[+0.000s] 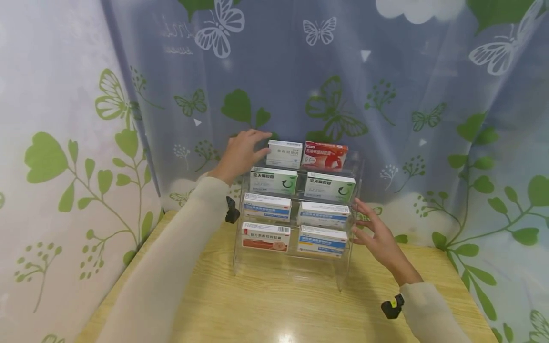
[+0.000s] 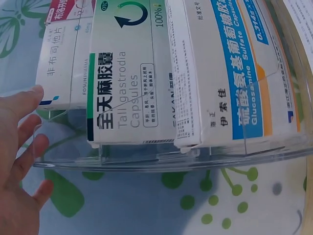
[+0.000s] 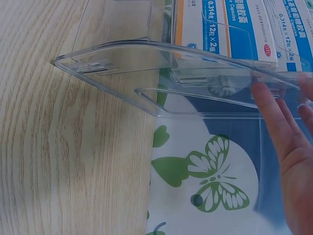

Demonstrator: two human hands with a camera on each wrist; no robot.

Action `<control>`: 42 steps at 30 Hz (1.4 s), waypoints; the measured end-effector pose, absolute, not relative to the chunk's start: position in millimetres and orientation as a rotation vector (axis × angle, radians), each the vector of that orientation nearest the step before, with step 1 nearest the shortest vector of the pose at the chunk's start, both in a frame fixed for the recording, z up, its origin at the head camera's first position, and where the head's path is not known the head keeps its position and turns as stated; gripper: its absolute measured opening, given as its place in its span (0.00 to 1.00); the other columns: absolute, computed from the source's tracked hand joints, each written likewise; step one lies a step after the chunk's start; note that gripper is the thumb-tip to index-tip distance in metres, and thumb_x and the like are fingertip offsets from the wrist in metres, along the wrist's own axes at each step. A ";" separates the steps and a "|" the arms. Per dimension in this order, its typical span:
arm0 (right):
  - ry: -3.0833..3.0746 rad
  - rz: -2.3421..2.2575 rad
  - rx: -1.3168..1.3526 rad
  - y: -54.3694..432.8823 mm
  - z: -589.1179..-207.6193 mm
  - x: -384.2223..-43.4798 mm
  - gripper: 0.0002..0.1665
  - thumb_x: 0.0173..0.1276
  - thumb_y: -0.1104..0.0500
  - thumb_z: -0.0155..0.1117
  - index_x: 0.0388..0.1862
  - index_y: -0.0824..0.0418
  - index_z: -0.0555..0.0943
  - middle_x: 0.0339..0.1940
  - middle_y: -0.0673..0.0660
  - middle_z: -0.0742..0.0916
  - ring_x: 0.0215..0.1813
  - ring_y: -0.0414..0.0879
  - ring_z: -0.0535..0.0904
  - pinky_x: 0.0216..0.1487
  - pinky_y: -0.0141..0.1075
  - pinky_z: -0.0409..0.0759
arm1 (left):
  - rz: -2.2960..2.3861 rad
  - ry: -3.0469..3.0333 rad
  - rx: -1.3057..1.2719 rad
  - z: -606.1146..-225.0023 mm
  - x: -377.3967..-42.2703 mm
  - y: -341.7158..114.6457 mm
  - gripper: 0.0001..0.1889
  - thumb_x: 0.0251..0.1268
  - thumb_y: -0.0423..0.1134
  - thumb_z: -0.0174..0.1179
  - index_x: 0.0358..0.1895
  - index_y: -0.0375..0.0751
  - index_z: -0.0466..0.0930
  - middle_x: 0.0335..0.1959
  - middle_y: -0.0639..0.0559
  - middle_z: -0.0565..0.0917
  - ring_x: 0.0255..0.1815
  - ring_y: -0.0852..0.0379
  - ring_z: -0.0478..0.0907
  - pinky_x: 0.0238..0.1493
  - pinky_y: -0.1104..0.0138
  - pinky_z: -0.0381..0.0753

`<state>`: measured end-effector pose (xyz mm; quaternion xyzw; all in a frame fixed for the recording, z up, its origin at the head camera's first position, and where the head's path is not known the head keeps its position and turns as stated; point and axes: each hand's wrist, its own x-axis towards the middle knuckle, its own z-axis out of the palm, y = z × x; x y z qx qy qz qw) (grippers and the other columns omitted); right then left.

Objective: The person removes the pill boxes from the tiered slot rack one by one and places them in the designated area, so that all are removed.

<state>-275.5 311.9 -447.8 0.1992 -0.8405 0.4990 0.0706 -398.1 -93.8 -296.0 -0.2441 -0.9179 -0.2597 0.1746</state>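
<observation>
A clear acrylic stepped stand (image 3: pixel 110 46) holds medicine boxes in two columns on several tiers. On the top tier are a white box (image 1: pixel 285 153) and a red box (image 1: pixel 324 156). Green-and-white boxes (image 1: pixel 273 181) sit below them, then blue-and-white boxes (image 1: pixel 323 215). At the lower left is a brown-and-white box (image 1: pixel 266 237). My left hand (image 1: pixel 245 151) is at the white box's left edge, thumb tip beside it and fingers spread. Along the stand's right side panel, my right hand (image 1: pixel 383 238) rests its extended fingertips.
The stand is on a light wood-grain table (image 1: pixel 257 305). A curtain (image 1: pixel 274 71) with green leaves and butterflies hangs behind it and at both sides. Black wrist cameras (image 1: pixel 392 307) are worn at both cuffs.
</observation>
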 end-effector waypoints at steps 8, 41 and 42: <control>-2.530 1.495 0.588 311.4 -447.0 -273.8 0.46 0.86 0.67 0.59 0.93 0.51 0.50 0.89 0.71 0.60 0.77 0.82 0.67 0.49 0.43 0.95 | -0.790 -2.616 -0.676 -303.1 -400.3 -90.3 0.25 0.83 0.49 0.64 0.77 0.49 0.78 0.77 0.46 0.78 0.79 0.43 0.73 0.83 0.39 0.64; -2.539 1.483 0.575 308.3 -444.0 -270.9 0.48 0.85 0.69 0.59 0.93 0.49 0.50 0.89 0.70 0.61 0.77 0.81 0.69 0.49 0.45 0.95 | -1.080 -2.240 -0.844 -277.9 -381.2 -95.7 0.17 0.79 0.38 0.68 0.65 0.39 0.86 0.63 0.44 0.85 0.57 0.48 0.87 0.62 0.55 0.89; -2.537 1.481 0.577 308.4 -444.0 -271.1 0.48 0.85 0.68 0.59 0.93 0.49 0.50 0.89 0.70 0.61 0.76 0.81 0.69 0.49 0.45 0.95 | -1.097 -2.240 -0.856 -277.7 -378.6 -96.9 0.17 0.79 0.38 0.68 0.65 0.39 0.86 0.63 0.44 0.85 0.57 0.49 0.87 0.62 0.57 0.89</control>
